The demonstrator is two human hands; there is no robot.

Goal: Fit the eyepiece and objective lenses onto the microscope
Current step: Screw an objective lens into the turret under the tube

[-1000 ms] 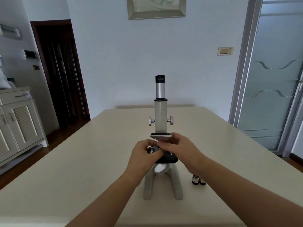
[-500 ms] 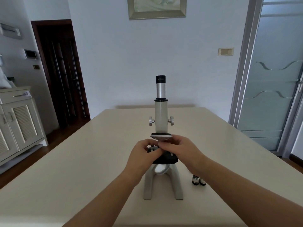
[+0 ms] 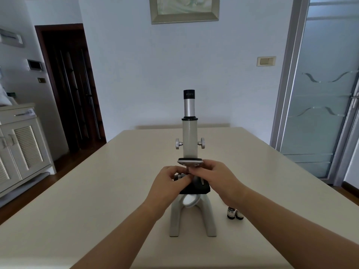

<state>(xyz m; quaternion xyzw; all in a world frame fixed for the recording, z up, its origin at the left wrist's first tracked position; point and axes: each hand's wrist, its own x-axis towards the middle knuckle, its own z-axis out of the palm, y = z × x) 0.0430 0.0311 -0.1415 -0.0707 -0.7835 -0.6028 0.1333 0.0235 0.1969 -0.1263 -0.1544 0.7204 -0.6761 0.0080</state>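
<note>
A grey microscope (image 3: 190, 136) stands upright in the middle of the beige table (image 3: 97, 191). A black eyepiece (image 3: 189, 95) sits on top of its silver tube. Under the tube is the flat nosepiece plate (image 3: 190, 162). My left hand (image 3: 171, 183) pinches a small silver objective lens (image 3: 181, 176) just below that plate, above the black stage (image 3: 200, 188). My right hand (image 3: 215, 177) touches the same spot from the right, fingertips closed at the lens and nosepiece. Two more objective lenses (image 3: 234, 212) stand on the table right of the base.
The microscope's mirror (image 3: 189, 200) shows between the legs of its base. A white cabinet (image 3: 21, 144) stands at the left, a dark doorway (image 3: 70, 84) behind it, and a frosted glass door (image 3: 322, 94) at the right.
Almost nothing differs. Both hands stay at the nosepiece with small finger shifts around the lens.
</note>
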